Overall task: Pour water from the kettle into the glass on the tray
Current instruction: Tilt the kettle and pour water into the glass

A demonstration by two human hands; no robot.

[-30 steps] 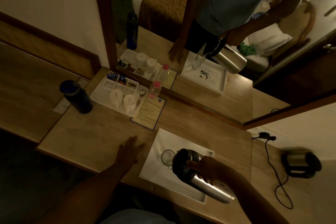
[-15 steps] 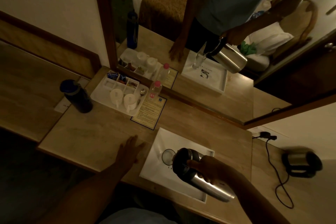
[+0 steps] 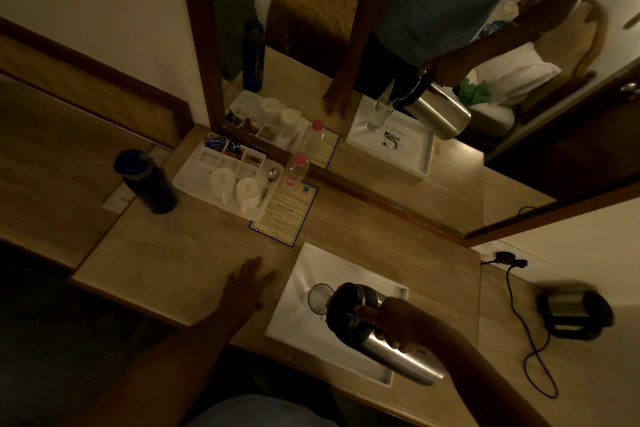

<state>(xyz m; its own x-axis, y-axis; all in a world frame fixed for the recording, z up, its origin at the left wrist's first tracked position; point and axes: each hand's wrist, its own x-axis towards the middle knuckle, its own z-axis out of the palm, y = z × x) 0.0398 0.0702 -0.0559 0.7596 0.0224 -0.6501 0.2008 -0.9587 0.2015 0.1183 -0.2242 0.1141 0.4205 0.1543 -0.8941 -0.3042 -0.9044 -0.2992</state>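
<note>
A steel kettle point(image 3: 391, 350) with a black lid is tilted steeply over a white tray point(image 3: 304, 288), its spout end right above a clear glass point(image 3: 318, 298) standing on the tray. My right hand point(image 3: 398, 322) grips the kettle by its handle. My left hand point(image 3: 246, 284) lies flat on the wooden desk, just left of the tray, fingers apart and holding nothing. The mirror behind reflects the same tilt of the kettle over the glass. Whether water is flowing cannot be made out in the dim light.
A kettle base point(image 3: 575, 312) with a black cord point(image 3: 530, 340) sits at the right. At the back left stand a dark bottle point(image 3: 147, 182), a white tray of cups and sachets point(image 3: 228, 177), a pink-capped water bottle point(image 3: 296, 172) and a printed card point(image 3: 284, 215).
The kettle stays tilted over the glass in nearly the same place. My left hand has not moved.
</note>
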